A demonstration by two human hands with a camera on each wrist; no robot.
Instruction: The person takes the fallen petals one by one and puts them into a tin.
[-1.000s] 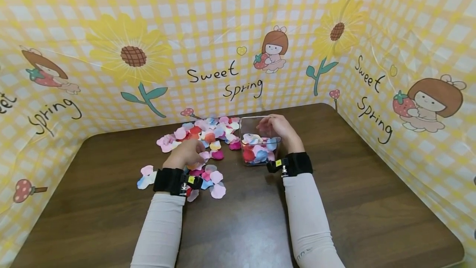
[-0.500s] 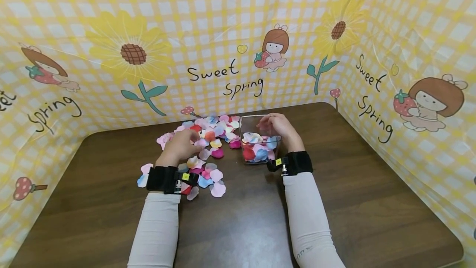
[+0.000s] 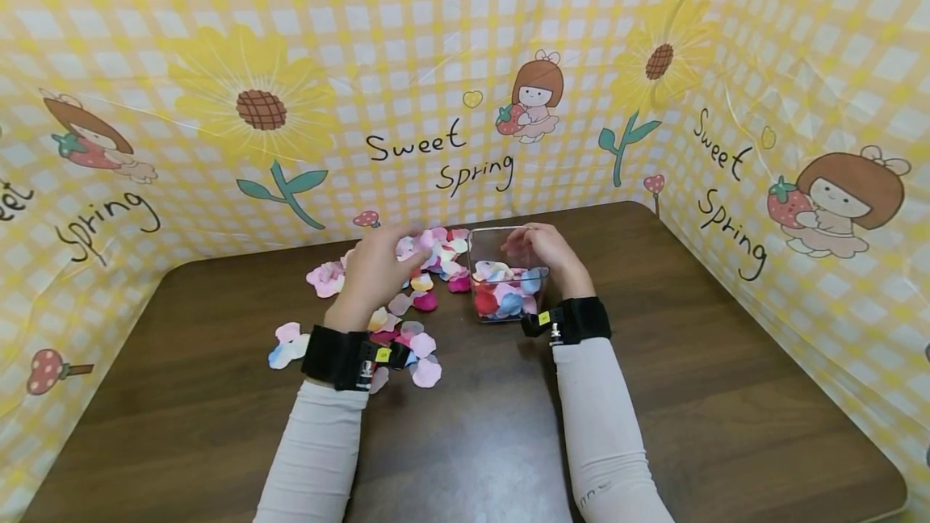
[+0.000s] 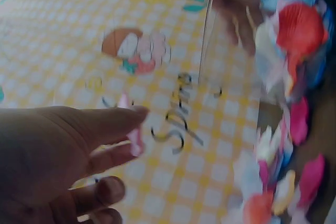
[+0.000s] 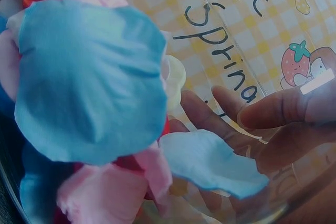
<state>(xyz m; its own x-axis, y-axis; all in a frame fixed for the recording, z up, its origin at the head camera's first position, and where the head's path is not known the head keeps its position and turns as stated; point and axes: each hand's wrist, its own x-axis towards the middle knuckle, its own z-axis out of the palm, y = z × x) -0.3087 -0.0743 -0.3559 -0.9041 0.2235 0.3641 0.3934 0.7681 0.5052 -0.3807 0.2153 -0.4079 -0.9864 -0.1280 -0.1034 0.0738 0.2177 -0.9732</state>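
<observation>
My left hand (image 3: 379, 269) is raised over the loose petals, left of a clear plastic box (image 3: 488, 244). In the left wrist view its thumb and index finger pinch a pink artificial petal (image 4: 136, 141), while the other fingers are loosely bent. My right hand (image 3: 555, 257) holds the box at its back right corner, its fingers curving round behind the wall and showing through the plastic. Pink, blue, red and white petals (image 3: 506, 299) fill the lower part of the box. A large blue petal (image 5: 92, 80) appears close up in the right wrist view.
Loose petals (image 3: 445, 253) are heaped at the back, left of the box. A smaller group (image 3: 424, 357) lies nearer, beside the left wrist, and a few petals (image 3: 286, 344) lie farther left. Yellow checked cloth (image 3: 436, 39) surrounds the brown table (image 3: 690, 394).
My left hand first drew back slightly to the left, then moved up and to the right over the back petals. My right hand and the box have stayed in place.
</observation>
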